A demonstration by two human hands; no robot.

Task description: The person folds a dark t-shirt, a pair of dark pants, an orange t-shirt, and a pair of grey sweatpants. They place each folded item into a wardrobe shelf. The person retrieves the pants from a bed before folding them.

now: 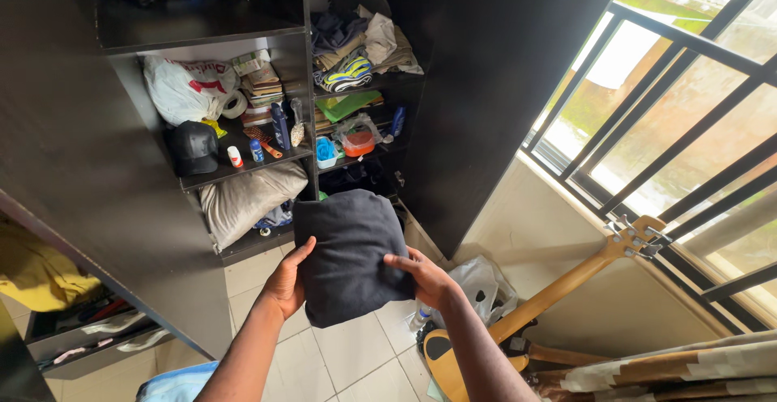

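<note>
Both hands, left hand at 9 o'clock and right hand at 3, clasp the folded dark garment by its sides, keeping it folded, before the open wardrobe at 12

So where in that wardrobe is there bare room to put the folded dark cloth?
Both hands hold the folded dark cloth. The top-left shelf has bare board below its clothes. The bottle shelf and clothes shelves are crowded.
</note>
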